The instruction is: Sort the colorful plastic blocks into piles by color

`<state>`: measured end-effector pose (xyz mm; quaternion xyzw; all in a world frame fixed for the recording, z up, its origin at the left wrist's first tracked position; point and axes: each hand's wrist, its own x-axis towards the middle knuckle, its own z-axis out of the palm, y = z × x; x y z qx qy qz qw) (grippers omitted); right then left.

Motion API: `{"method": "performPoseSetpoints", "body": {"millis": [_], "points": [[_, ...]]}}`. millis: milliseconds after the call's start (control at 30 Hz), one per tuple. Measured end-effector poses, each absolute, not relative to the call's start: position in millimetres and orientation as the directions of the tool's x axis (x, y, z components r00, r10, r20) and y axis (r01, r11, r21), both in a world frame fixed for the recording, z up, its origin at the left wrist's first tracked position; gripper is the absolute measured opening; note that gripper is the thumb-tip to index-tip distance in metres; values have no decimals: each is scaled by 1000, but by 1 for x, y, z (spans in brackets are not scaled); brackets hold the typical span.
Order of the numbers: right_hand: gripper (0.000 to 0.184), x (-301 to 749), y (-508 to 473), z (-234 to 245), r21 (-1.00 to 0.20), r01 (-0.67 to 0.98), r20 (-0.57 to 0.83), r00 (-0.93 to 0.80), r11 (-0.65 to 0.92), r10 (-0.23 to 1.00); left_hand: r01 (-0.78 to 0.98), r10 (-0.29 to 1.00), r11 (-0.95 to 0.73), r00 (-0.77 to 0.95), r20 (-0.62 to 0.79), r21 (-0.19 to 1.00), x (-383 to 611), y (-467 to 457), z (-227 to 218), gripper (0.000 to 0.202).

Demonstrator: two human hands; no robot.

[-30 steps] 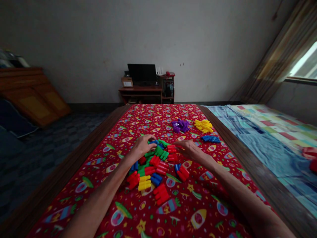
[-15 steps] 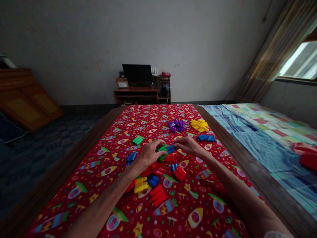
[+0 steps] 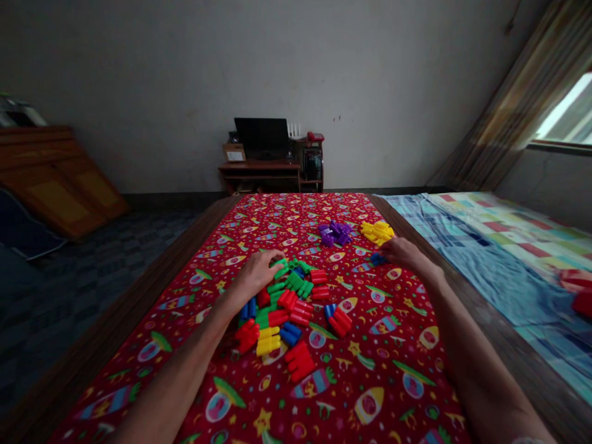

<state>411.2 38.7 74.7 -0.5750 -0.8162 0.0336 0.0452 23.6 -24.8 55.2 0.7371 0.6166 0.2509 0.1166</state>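
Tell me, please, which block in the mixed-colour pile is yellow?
The yellow block on the near side, between a red block at left and a blue block at right; the others visible there are red, green or blue.

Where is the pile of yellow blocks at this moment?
In the head view, the yellow blocks lie on the red cloth right of centre, immediately right of the purple blocks and just beyond the right hand.

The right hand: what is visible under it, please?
Blue blocks peek out partly from beneath the right hand; the area under its palm is covered, so I cannot tell what lies there.
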Motion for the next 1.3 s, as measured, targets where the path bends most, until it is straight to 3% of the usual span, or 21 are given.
{"method": "performPoseSetpoints", "body": {"millis": [167, 367, 567, 700, 833, 967, 1133, 1300], "points": [[21, 438, 44, 72, -105, 959, -81, -272, 263, 959, 918, 916, -282, 170, 364, 279, 15, -22, 46, 19], [29, 415, 32, 80, -46, 980, 110, -188, 194, 976, 804, 850, -512, 423, 313, 303, 33, -23, 14, 24], [26, 355, 2, 84, -60, 891, 154, -436, 449, 887, 791, 822, -555, 478, 309, 255, 36, -27, 8, 34], [25, 312, -20, 67, -113, 752, 184, -627, 650, 757, 825, 831, -522, 435, 347, 217, 43, -32, 14, 26], [21, 291, -31, 49, -201, 611, 321, -697, 766, 641, 823, 849, -495, 389, 359, 279, 52, -30, 27, 14], [36, 283, -34, 42, -237, 512, 458, -691, 826, 559, 738, 886, -463, 367, 283, 491, 66, -35, 43, 20], [23, 289, -32, 58, -213, 636, 331, -667, 742, 667, 667, 901, -416, 397, 177, 619, 71, -49, 63, 36], [19, 345, -4, 90, -134, 841, 60, -521, 524, 852, 830, 942, -277, 334, -34, 484, 18, -55, 91, 40]]}}
